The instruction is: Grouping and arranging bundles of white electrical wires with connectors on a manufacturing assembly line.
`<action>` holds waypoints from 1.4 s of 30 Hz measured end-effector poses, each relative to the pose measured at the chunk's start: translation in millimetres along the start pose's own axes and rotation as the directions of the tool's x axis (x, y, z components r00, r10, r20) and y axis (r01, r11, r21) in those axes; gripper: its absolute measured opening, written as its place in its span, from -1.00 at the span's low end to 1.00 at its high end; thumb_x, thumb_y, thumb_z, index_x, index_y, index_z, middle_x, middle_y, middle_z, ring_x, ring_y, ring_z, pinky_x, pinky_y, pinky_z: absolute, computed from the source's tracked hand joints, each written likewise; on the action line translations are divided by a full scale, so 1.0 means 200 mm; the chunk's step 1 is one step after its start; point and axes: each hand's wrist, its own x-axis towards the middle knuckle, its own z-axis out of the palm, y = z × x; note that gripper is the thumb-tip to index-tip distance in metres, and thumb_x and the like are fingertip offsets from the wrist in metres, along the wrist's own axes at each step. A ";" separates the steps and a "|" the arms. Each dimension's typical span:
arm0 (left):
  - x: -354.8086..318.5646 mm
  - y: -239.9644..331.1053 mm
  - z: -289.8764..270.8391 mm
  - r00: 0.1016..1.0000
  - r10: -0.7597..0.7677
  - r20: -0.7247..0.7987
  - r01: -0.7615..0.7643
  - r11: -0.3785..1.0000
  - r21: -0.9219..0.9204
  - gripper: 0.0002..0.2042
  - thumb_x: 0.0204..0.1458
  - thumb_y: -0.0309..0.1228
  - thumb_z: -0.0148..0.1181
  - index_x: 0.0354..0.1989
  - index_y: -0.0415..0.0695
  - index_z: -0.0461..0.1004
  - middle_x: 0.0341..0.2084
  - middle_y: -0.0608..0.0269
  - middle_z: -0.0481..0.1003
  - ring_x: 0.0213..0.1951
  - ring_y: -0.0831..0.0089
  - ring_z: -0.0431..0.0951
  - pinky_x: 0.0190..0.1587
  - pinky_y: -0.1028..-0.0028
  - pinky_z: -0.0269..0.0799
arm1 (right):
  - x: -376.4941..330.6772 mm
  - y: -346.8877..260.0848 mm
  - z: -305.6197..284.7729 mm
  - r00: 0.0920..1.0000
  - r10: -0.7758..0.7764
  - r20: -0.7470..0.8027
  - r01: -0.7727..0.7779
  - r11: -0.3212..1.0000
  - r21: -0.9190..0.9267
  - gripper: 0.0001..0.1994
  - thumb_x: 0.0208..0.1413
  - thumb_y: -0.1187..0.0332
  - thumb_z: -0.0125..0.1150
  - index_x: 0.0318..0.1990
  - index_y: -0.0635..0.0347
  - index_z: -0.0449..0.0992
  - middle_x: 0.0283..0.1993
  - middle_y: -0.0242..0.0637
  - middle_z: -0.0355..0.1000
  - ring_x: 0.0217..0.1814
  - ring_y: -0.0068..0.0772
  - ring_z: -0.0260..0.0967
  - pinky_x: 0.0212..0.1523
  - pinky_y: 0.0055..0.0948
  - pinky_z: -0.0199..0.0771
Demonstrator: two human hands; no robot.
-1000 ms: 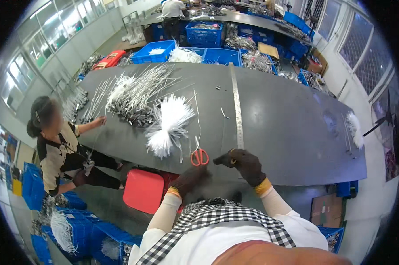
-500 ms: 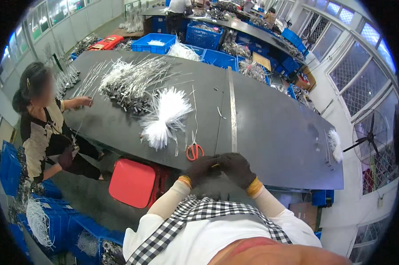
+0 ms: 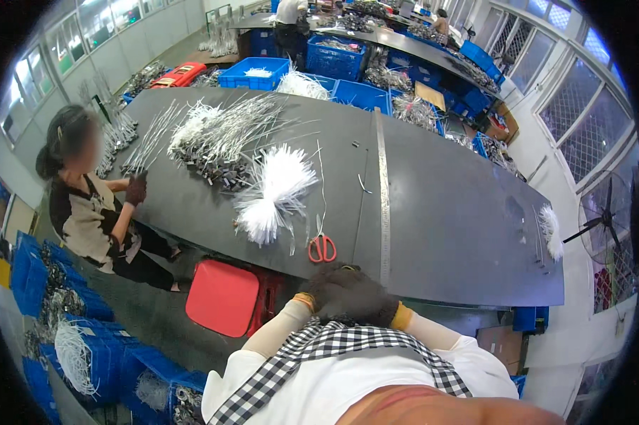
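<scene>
Both my hands wear dark gloves with orange cuffs and are pressed together at the near edge of the long dark table [image 3: 447, 234]. My left hand [image 3: 328, 287] lies against my right hand [image 3: 372, 306]; the two gloves merge into one dark mass, so anything between them is hidden. Just beyond my hands, red-handled scissors [image 3: 322, 248] lie on the table. Farther out sits a fanned bundle of white ties [image 3: 273, 191]. A long metal strip [image 3: 384, 205] runs across the table to the right of the scissors.
A red stool [image 3: 224, 297] stands below the table on my left. A seated person [image 3: 93, 212] in dark gloves works at the table's left end beside piles of grey-and-white parts [image 3: 213, 142]. Blue crates [image 3: 259, 74] stand behind the table and at lower left [image 3: 86, 354].
My right hand has drawn back from the table surface and both hands have come together at the table's edge. The view has shifted and now sits closer over the table.
</scene>
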 end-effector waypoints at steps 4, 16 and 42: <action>0.01 0.38 -0.01 0.990 -0.137 0.042 0.122 0.957 0.263 -0.73 0.11 -0.46 0.17 -0.03 -0.18 0.62 -0.01 0.15 0.64 -0.02 0.34 0.63 0.09 0.38 0.51 | 0.03 0.10 0.07 0.997 0.077 -0.014 -0.078 0.997 -0.024 -0.56 0.21 0.33 0.17 0.23 0.21 0.47 0.22 0.03 0.46 0.28 0.07 0.40 0.36 -0.09 0.33; 0.05 0.34 -0.05 0.980 0.077 -0.186 0.092 0.653 0.752 -0.68 0.20 -0.32 0.08 0.08 -0.12 0.54 -0.05 0.01 0.59 -0.10 -0.01 0.62 0.01 0.10 0.52 | -0.02 0.31 0.24 0.776 0.473 0.417 -0.439 0.880 -0.181 -0.59 0.25 0.26 0.15 0.21 0.17 0.47 0.14 0.05 0.51 0.16 0.19 0.45 0.18 -0.04 0.47; 0.17 0.52 0.19 0.925 0.272 -0.265 -0.019 0.730 0.683 -0.39 0.21 -0.57 0.03 0.48 -0.23 0.10 0.08 -0.21 0.52 0.01 -0.06 0.61 -0.06 0.20 0.55 | 0.12 0.61 0.01 0.826 0.460 0.326 -0.126 -0.414 0.902 -0.34 0.27 0.00 -0.05 0.19 0.56 0.48 0.17 0.15 0.52 0.18 0.03 0.49 0.29 -0.13 0.44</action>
